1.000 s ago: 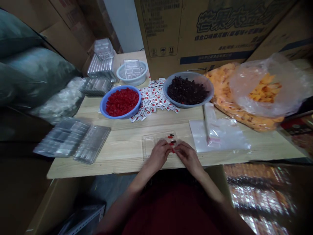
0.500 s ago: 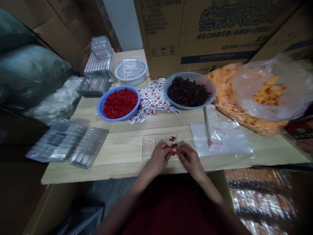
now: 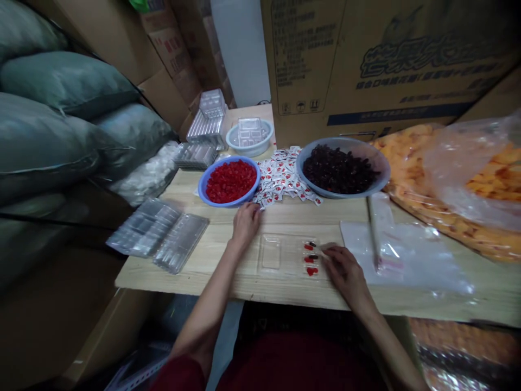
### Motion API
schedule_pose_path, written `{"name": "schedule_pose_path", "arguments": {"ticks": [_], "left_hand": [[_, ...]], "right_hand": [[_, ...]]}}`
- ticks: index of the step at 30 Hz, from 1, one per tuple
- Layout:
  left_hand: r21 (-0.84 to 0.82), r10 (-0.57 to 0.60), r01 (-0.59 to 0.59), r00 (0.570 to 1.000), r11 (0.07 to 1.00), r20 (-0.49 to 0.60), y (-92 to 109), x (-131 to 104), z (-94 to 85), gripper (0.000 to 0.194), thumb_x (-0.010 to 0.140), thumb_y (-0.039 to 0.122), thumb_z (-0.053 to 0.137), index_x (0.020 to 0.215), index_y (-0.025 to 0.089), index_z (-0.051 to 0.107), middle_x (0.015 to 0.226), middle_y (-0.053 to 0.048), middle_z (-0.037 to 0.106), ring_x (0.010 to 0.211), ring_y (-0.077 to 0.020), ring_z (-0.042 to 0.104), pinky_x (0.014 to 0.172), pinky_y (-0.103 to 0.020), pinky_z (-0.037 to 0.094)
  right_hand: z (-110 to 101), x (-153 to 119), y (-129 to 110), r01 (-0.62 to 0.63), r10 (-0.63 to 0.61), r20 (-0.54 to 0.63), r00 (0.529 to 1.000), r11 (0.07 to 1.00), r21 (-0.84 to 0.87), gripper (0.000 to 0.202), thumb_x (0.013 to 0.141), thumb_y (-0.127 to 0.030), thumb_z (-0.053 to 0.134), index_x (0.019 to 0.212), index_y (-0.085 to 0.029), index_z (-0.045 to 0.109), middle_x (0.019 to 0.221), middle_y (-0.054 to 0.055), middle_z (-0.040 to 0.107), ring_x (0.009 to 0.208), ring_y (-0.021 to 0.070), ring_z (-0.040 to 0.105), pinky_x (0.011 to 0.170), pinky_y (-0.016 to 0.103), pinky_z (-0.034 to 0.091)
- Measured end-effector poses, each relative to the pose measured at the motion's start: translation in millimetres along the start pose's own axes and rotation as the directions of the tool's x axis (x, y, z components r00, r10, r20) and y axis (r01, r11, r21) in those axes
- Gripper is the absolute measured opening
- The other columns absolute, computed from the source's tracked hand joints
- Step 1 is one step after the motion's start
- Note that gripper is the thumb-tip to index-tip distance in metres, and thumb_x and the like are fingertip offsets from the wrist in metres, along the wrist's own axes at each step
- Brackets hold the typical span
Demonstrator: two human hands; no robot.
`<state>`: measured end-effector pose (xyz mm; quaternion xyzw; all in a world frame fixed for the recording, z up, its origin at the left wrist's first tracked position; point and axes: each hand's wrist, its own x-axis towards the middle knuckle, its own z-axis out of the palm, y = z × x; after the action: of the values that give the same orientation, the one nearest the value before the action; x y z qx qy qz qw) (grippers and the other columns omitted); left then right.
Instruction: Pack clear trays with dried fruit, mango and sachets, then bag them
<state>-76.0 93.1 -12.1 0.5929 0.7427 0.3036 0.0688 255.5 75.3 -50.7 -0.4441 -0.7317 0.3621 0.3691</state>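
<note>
A clear plastic tray (image 3: 288,251) lies flat on the table before me. Its right end holds several small red and black pieces (image 3: 311,258) and a red heart-shaped one. My left hand (image 3: 245,221) reaches to the near edge of a pile of small white-and-red sachets (image 3: 280,176), its fingertips pinched at a sachet there. At the tray's right edge is my right hand (image 3: 344,267), thumb and fingers closed on the rim. A blue bowl of red pieces (image 3: 231,182) stands just beyond my left hand. Dark pieces (image 3: 340,169) fill a larger bowl behind the tray.
Stacked clear trays (image 3: 181,241) lie at the left, with more stacks (image 3: 207,127) and a pale bowl (image 3: 260,146) behind. Flat plastic bags (image 3: 411,260) lie at the right, near a bag of orange pieces (image 3: 431,201). A large carton (image 3: 309,65) stands behind.
My left hand has left the tray and moved forward to the sachets. My right hand has shifted to the tray's right edge. The red heart now shows uncovered, and the view has swung left.
</note>
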Motion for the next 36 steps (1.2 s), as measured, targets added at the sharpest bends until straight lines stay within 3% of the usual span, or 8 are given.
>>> {"name": "schedule_pose_path", "arguments": {"ticks": [4,11,16,21,25,29,33,36], "left_hand": [[0.091,0.019,-0.029,0.994,0.995,0.109,-11,26,23.7,0.019,0.085,0.025,0.066,0.103,0.017,0.067,0.112,-0.014,0.064,0.104,-0.0275,0.06,0.094,-0.042,0.047],[-0.062,0.228,-0.222,0.964,0.973,0.138,-1,4,45.5,0.025,0.093,0.017,0.049,0.112,0.017,0.064,0.111,-0.013,0.067,0.107,-0.0242,0.06,0.096,-0.041,0.048],[-0.267,-0.007,0.011,1.0,0.964,0.019,-20,9,31.8,0.018,0.092,0.022,0.053,0.1,0.02,0.068,0.1,-0.007,0.073,0.094,-0.0202,0.066,0.091,-0.036,0.05],[-0.466,-0.271,0.22,0.962,0.857,-0.043,-7,-9,12.5,0.015,0.089,0.03,0.057,0.09,0.017,0.065,0.083,-0.002,0.069,0.077,-0.0159,0.064,0.075,-0.028,0.049],[-0.534,-0.221,0.238,0.971,0.811,0.097,37,-44,11.5,0.016,0.088,0.034,0.061,0.087,0.019,0.063,0.077,0.001,0.064,0.069,-0.0129,0.058,0.065,-0.023,0.045],[-0.418,-0.134,0.193,0.977,0.888,0.165,67,-71,27.9,0.012,0.091,0.03,0.057,0.086,0.02,0.062,0.075,0.001,0.064,0.066,-0.0132,0.054,0.066,-0.026,0.043],[-0.208,-0.028,0.051,0.993,0.977,0.111,69,-78,36.6,0.007,0.089,0.023,0.057,0.087,0.021,0.064,0.089,-0.005,0.067,0.09,-0.0217,0.057,0.086,-0.037,0.044],[-0.2,-0.022,0.026,1.0,0.98,0.022,73,-78,29.0,0.014,0.089,0.026,0.059,0.1,0.021,0.065,0.106,-0.01,0.065,0.107,-0.0262,0.054,0.095,-0.044,0.043]], "right_hand": [[6,18,-9,0.031,-0.031,-0.003,1.0,0.999,-0.02,0.022,0.095,-0.034,0.056,0.107,-0.023,0.071,0.114,0.011,0.063,0.11,0.0268,0.06,0.098,0.047,0.048],[60,120,-30,0.206,-0.197,0.134,0.971,0.976,-0.064,0.019,0.092,-0.021,0.056,0.103,-0.019,0.071,0.109,0.011,0.066,0.108,0.0254,0.058,0.099,0.042,0.045],[113,173,-30,0.273,-0.208,0.35,0.914,0.95,-0.149,0.034,0.083,-0.004,0.057,0.112,-0.017,0.07,0.119,0.012,0.065,0.116,0.025,0.054,0.104,0.041,0.041],[132,178,-36,0.388,-0.196,0.52,0.831,0.875,-0.29,0.023,0.083,-0.006,0.062,0.1,-0.015,0.073,0.119,0.013,0.063,0.115,0.0247,0.051,0.1,0.035,0.04],[117,172,-32,0.294,-0.111,0.449,0.887,0.884,-0.363,0.018,0.086,-0.008,0.058,0.094,-0.015,0.073,0.109,0.014,0.066,0.109,0.0247,0.054,0.091,0.032,0.044],[74,156,-20,0.163,-0.038,0.312,0.949,0.907,-0.387,0.019,0.091,-0.014,0.053,0.095,-0.013,0.071,0.094,0.011,0.07,0.086,0.0209,0.062,0.079,0.03,0.047],[31,116,-10,-0.076,0.076,0.114,0.991,0.997,-0.003,0.025,0.092,-0.029,0.057,0.103,-0.014,0.072,0.093,0.008,0.074,0.077,0.0185,0.066,0.073,0.029,0.05],[19,82,-16,-0.223,0.189,0.148,0.971,0.939,0.262,0.035,0.087,-0.044,0.063,0.105,-0.016,0.074,0.085,0.005,0.074,0.069,0.0181,0.065,0.066,0.03,0.053]]}}
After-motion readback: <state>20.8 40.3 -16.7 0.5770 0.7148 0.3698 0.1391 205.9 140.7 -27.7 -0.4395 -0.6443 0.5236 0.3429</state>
